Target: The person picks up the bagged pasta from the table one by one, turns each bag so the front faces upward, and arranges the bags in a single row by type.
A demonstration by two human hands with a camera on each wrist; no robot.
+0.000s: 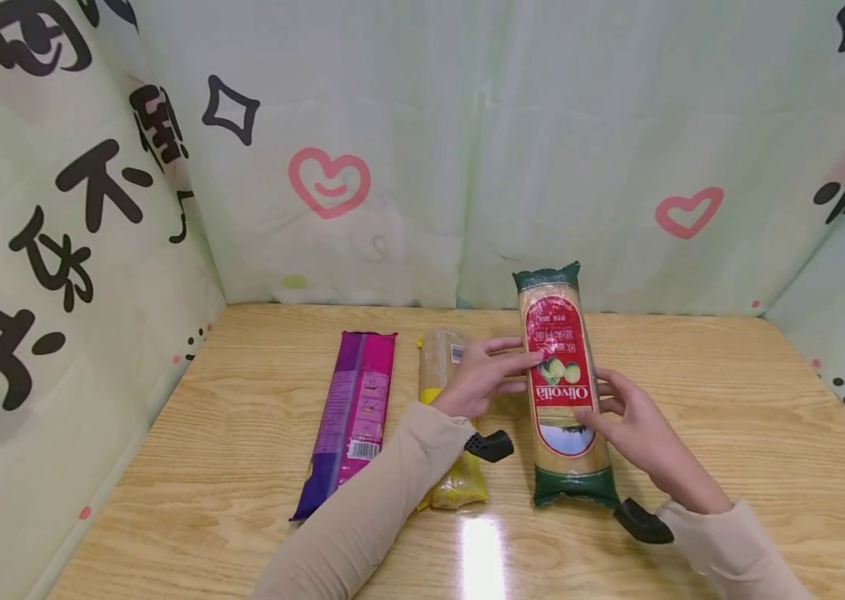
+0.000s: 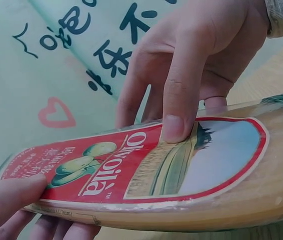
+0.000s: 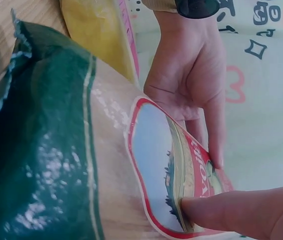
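A long spaghetti packet (image 1: 559, 367) with green ends and a red Olivoilà label lies between the two hands, its print upside down in the head view. My left hand (image 1: 473, 379) grips its left edge, thumb on the label and fingers curled beneath, as the left wrist view shows. On the opposite edge, my right hand (image 1: 640, 429) holds it with the thumb (image 3: 236, 207) pressed on the label's picture and the fingers round the side. The packet tilts, its far green end (image 1: 547, 277) overlapping the curtain. Under the left forearm lies a yellow-and-clear packet (image 1: 460, 483), partly hidden.
A purple and pink packet (image 1: 347, 417) lies left on the wooden table (image 1: 730, 400), partly behind the left sleeve. A pale printed curtain (image 1: 422, 167) encloses the back and sides. Black wrist devices (image 1: 643, 523) sit at both cuffs.
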